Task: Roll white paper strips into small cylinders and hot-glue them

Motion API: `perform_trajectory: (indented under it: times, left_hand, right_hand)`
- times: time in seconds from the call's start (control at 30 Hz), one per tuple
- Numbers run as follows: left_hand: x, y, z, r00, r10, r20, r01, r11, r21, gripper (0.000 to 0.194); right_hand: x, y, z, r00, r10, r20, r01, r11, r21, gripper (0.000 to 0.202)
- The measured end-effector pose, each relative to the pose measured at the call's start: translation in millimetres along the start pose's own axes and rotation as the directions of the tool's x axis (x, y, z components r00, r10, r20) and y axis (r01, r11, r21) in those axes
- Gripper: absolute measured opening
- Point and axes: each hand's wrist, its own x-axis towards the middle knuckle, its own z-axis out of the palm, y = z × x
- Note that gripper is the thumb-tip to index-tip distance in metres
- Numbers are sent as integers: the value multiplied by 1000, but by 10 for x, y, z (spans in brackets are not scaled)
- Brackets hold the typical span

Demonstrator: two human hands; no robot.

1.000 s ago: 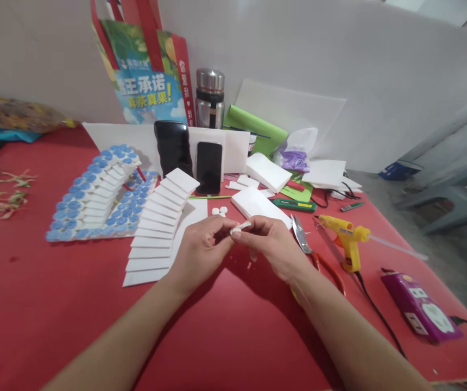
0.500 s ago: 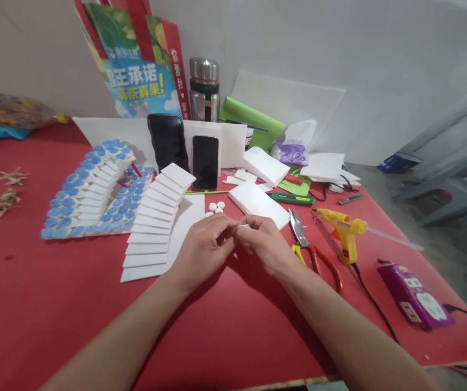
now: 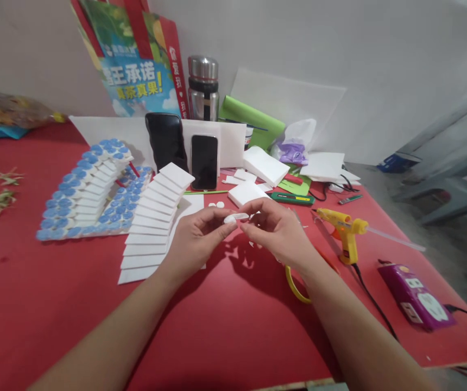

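White strip (image 3: 231, 219) is only part-coiled, pinched in my left hand (image 3: 199, 234) well back from the front edge of the red tabletop (image 3: 213, 336); my right hand (image 3: 283, 232), parted, surrounds its unwound tail; white discs (image 3: 219, 205) beyond look finished.

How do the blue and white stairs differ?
The blue stairs are edged with blue pieces; the white stairs are plain. Red sticks show at the blue stairs, none at the white stairs. The white stairs are nearer the left hand than the blue stairs. Both have white steps.
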Motion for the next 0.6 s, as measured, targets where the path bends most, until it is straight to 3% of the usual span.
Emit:
perform_trajectory:
  times: [0.27,0.4,0.6]
  left_hand:
    - [-4,-13,36,999,-46,-5,46,995,-84,20]
    - [-4,-51,60,995,-94,-25,90,988,-124,25]
    - [19,-27,58,983,-181,-18,172,959,-226,32]
  right_hand:
    - [4,62,152,985,-105,-137,91,990,-107,11]
    - [7,68,198,970,-104,-220,70,985,-157,12]
    - [19,34,111,999,49,-7,-49,999,-9,21]
